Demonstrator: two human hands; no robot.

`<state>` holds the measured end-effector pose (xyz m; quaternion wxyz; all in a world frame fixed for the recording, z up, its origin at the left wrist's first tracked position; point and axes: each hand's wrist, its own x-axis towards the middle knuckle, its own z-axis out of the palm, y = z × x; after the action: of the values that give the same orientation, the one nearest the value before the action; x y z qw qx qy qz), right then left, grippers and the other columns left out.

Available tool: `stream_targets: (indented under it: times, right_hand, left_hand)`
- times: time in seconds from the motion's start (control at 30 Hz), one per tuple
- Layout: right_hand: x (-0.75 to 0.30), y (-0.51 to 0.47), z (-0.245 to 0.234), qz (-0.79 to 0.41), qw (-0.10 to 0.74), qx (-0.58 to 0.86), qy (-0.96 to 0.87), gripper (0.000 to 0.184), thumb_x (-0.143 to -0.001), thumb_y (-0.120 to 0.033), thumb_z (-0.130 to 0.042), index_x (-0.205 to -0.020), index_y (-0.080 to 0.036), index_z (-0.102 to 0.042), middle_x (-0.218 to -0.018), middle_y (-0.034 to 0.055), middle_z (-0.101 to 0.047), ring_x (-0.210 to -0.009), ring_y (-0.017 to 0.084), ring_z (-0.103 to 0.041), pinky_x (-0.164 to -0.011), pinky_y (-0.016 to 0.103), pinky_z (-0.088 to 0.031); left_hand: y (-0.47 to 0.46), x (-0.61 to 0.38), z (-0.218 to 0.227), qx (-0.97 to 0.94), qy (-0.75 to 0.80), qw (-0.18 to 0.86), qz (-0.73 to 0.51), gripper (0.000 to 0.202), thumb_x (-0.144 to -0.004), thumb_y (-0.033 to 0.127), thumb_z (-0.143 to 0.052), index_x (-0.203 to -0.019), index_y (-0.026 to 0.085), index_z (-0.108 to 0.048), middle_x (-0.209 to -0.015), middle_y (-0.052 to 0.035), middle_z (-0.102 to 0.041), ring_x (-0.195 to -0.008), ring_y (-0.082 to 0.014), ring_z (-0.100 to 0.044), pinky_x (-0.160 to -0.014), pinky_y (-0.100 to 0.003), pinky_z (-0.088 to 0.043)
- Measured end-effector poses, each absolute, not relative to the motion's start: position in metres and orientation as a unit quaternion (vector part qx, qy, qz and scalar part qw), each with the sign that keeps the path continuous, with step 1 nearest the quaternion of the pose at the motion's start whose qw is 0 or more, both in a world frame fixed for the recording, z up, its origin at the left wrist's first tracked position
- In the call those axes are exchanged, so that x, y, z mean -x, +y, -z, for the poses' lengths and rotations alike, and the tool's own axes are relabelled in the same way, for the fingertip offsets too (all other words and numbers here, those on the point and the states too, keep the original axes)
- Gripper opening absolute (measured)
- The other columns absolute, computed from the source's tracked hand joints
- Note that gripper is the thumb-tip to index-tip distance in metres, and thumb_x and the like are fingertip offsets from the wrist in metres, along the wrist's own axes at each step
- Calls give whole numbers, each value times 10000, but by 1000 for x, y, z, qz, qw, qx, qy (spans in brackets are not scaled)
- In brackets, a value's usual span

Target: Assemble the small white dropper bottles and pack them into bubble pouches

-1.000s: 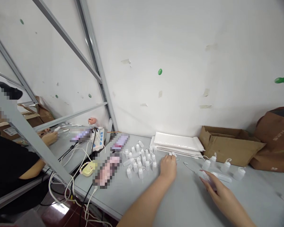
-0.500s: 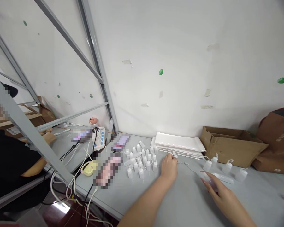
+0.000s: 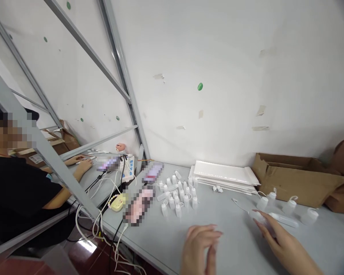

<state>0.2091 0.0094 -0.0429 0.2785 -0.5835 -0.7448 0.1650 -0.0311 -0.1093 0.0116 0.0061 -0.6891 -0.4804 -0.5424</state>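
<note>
My right hand (image 3: 283, 244) is closed around a translucent squeeze bottle (image 3: 255, 217), tilted with its top to the left. A thin strap with a small cap trails from that top over the grey table (image 3: 232, 244). My left hand (image 3: 200, 246) hovers over the table's front part, fingers loosely bent and thumb apart, with nothing visible in it. Small white pieces (image 3: 217, 189) lie in front of the white stack. Several small dropper bottles (image 3: 177, 194) are grouped left of centre, most upright and a few lying. Larger bottles (image 3: 289, 206) stand beyond my right hand, with another lying beside it.
White flat packs (image 3: 225, 172) are stacked against the wall, beside an open cardboard box (image 3: 298, 181) and a brown bag (image 3: 342, 175). Phones (image 3: 139, 206), a yellow case (image 3: 117, 202), cables and a power strip (image 3: 128, 168) lie left. Past the metal frame (image 3: 120, 57) sits another person (image 3: 17, 194).
My left hand has drawn back toward me from the small white pieces, which now lie on the table. My right hand still holds the bottle. The view has shifted a little left.
</note>
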Motion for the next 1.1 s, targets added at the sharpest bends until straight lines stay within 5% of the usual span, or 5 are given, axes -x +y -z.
stream_targets:
  times: [0.3, 0.7, 1.1]
  right_hand:
    - [-209, 10, 43, -164, 275, 578, -750, 451, -759, -525, -356, -1077, -244, -508, -1041, 76, -660, -905, 264, -633, -695, 337, -513]
    - [-208, 10, 42, -183, 247, 593, -744, 511, -758, -548, -302, -1109, -227, -489, -1120, 97, -619, -962, 262, -611, -739, 352, -503]
    - [-207, 9, 40, -166, 274, 583, -746, 444, -763, -498, -338, -1065, -232, -525, -1048, 84, -656, -907, 250, -633, -689, 317, -512]
  left_hand:
    - [-162, 186, 27, 526, -760, 135, 357, 121, -794, 289, -427, -756, 213, -513, -1145, -110, -583, -1214, -294, -364, -892, -498, -345]
    - [-136, 206, 38, 558, -767, 168, 267, 129, -784, 219, -412, -690, 208, -500, -1230, -98, -524, -1248, -271, -334, -940, -484, -348]
    - [-136, 211, 38, 538, -761, 154, 328, 154, -788, 251, -406, -807, 181, -541, -1218, -125, -525, -1260, -279, -313, -965, -504, -321]
